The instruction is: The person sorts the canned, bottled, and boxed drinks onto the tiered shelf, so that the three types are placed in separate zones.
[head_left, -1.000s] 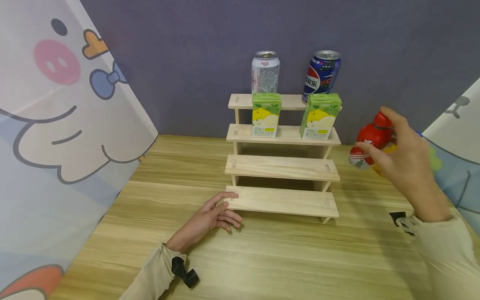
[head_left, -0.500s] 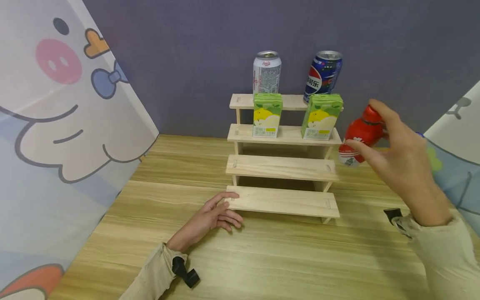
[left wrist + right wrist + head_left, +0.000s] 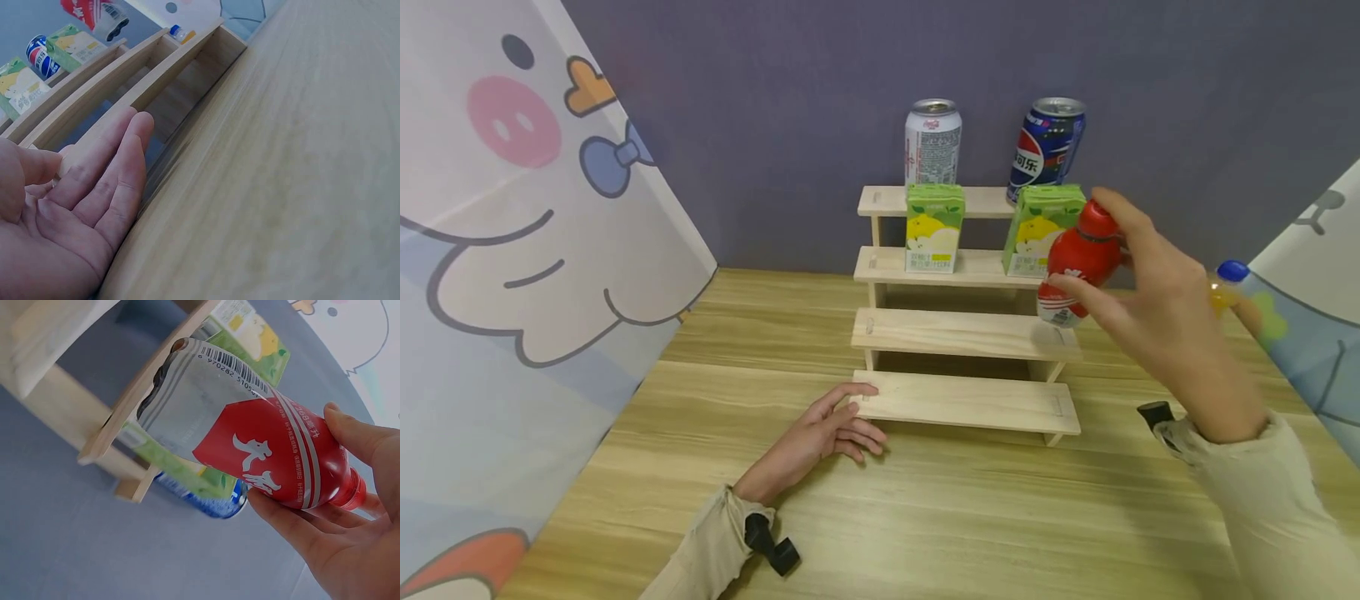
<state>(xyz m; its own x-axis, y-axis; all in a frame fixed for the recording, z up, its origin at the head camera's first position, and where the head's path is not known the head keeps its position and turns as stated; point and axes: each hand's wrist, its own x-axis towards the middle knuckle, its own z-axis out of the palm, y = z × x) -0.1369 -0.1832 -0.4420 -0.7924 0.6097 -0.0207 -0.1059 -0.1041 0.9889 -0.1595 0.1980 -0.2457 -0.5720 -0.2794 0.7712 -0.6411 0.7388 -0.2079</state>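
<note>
My right hand [image 3: 1165, 308] holds a red plastic drink bottle [image 3: 1082, 262], thumb on one side and fingers around the other. The bottle tilts, its cap toward the hand and its clear base over the right end of the second step from the bottom. In the right wrist view the bottle's base [image 3: 172, 403] overlaps the wooden stepped shelf [image 3: 119, 425]. My left hand [image 3: 812, 442] rests against the left end of the shelf's lowest step [image 3: 970, 402], one finger on top. Its other fingers [image 3: 128, 175] extend loosely along the front in the left wrist view.
On the top step stand a white can [image 3: 932, 146] and a blue Pepsi can [image 3: 1047, 150]. Two green juice cartons, a left one [image 3: 934, 233] and a right one [image 3: 1033, 237], stand one step below. A blue-capped bottle [image 3: 1228, 279] is partly hidden behind the right arm.
My right hand has carried the red bottle leftward from beside the shelf to over its right end, overlapping the right carton. The blue-capped bottle shows more now. My left hand has stayed put.
</note>
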